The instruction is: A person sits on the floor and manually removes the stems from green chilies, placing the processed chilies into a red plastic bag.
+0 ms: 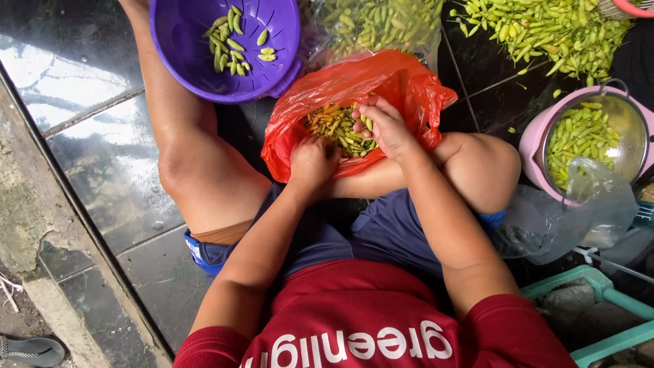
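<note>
Both your hands are in the red plastic bag (pixel 381 75) of small chillies (pixel 337 126) resting on your lap.

Your left hand (pixel 312 162) sits at the bag's near lip, fingers curled in among the chillies, though you cannot tell what they grip; your right hand (pixel 388 126) reaches in beside it, fingertips pinched together on a few pale pods; beyond, a purple bowl (pixel 235 51) holds some green chillies; to your right a pink colander (pixel 589 136) is part full; farthest, a loose green heap (pixel 545 31) lies on the dark floor.
</note>
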